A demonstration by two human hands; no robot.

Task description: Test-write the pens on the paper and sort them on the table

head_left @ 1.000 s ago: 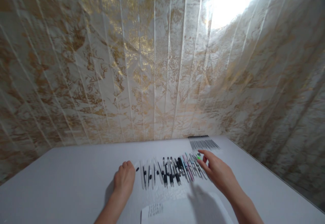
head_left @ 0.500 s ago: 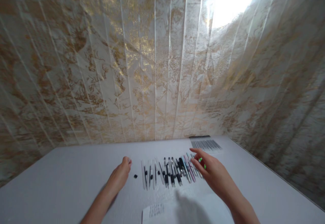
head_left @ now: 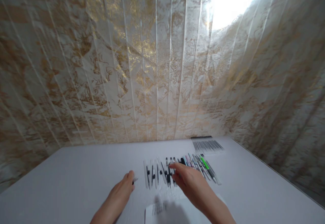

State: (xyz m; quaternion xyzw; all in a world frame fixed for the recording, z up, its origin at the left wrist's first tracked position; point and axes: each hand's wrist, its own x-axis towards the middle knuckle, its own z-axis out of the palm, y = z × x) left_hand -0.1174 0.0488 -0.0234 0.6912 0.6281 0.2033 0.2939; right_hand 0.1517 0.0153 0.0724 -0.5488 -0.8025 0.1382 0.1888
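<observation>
A row of several pens [head_left: 162, 173] lies side by side on the white table [head_left: 76, 169], clear and black ones at the left, pink and green ones at the right. My right hand [head_left: 189, 183] hovers over the middle of the row, fingers apart, with its fingertips on the black-tipped pens. My left hand [head_left: 122, 191] rests on the table just left of the row. Its fingers are curled, and a small black piece [head_left: 134, 180] pokes out at the fingertips. A green pen [head_left: 205, 164] lies uncovered near the right end.
A flat set of thin black refills [head_left: 207, 145] lies at the table's far right corner. A white printed packet [head_left: 162, 212] sits at the near edge under my right forearm. Gold-patterned wall panels close in behind and to the right.
My right hand has moved left from the green pen end to the middle of the row. My left hand drew back, then came forward onto the small black piece that lay loose.
</observation>
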